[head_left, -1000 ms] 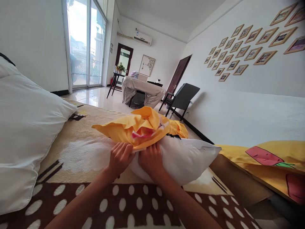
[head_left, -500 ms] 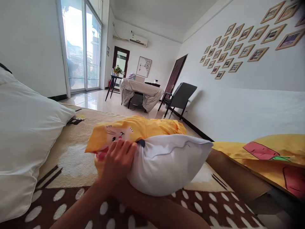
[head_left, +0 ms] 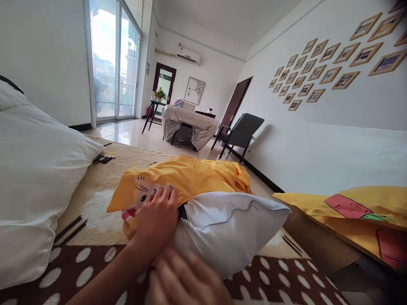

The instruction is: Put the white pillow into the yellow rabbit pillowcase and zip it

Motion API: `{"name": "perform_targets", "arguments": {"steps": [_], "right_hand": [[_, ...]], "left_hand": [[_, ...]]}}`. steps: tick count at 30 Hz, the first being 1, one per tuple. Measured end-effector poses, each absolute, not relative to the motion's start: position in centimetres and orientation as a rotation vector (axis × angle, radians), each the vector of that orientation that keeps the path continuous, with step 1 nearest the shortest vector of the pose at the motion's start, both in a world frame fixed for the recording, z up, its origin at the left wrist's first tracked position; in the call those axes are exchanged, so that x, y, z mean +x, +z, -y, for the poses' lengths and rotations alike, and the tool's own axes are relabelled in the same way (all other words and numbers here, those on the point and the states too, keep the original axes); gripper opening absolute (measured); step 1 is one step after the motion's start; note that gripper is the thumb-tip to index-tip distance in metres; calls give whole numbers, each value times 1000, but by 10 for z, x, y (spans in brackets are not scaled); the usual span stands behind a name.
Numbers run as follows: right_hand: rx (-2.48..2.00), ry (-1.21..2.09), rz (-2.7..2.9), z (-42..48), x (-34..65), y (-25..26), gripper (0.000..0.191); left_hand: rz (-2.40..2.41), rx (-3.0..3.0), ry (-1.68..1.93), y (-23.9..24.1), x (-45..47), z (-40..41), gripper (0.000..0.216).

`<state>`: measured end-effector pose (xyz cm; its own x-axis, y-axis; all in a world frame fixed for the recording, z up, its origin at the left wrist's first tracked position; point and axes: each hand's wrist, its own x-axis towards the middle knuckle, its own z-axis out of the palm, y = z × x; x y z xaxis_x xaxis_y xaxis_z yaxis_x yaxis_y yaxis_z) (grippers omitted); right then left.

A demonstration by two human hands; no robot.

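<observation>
A white pillow lies tilted in front of me, its left end inside a yellow pillowcase printed with a cartoon face. My left hand is closed on the pillowcase beside the printed face, at the edge where the white pillow comes out. Nearer to me, my right hand is by the lower left side of the pillow, blurred by motion. Its fingers look loosely stretched and slightly apart, with nothing visible in them; whether it touches the pillow I cannot tell.
A beige and brown dotted blanket spreads under everything. On the left lies a large white pillow or cushion. Yellow fabric with carrot prints lies at the right. Beyond stand a covered table and a dark chair.
My right hand has come out from beneath the left one and moved toward me. The pillowcase and pillow have shifted slightly, and the view has tipped a little.
</observation>
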<state>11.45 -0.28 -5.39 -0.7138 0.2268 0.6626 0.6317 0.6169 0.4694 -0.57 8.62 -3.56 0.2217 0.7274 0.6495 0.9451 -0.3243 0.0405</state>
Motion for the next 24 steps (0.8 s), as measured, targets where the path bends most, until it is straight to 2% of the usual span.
{"name": "perform_targets", "arguments": {"steps": [1, 3, 5, 6, 9, 17, 21, 24], "right_hand": [[-750, -1025, 2229, -1, 126, -44, 19], [-1049, -1057, 2237, -8, 144, -29, 41], [-1265, -946, 2403, -17, 153, -22, 59], [-1319, -875, 2490, -22, 155, -22, 62], [-1398, -753, 2630, -40, 153, -27, 56], [-1190, -641, 2636, -89, 140, -36, 15], [-1272, -903, 2378, -109, 127, -55, 19], [-1123, -949, 2327, -105, 123, -57, 22]], "left_hand": [[1559, -2145, -842, -35, -6, -86, 17], [1584, -2164, -855, -34, -6, -87, 12], [1616, -2175, -836, -35, -6, -90, 10], [1628, -2176, -820, -37, -6, -92, 11], [1589, -2144, -832, -43, -5, -101, 15], [1048, -1910, -1200, -41, 9, -88, 20], [970, -1906, -1308, -46, 13, -87, 19], [1038, -1916, -1339, -57, 6, -106, 15]]}}
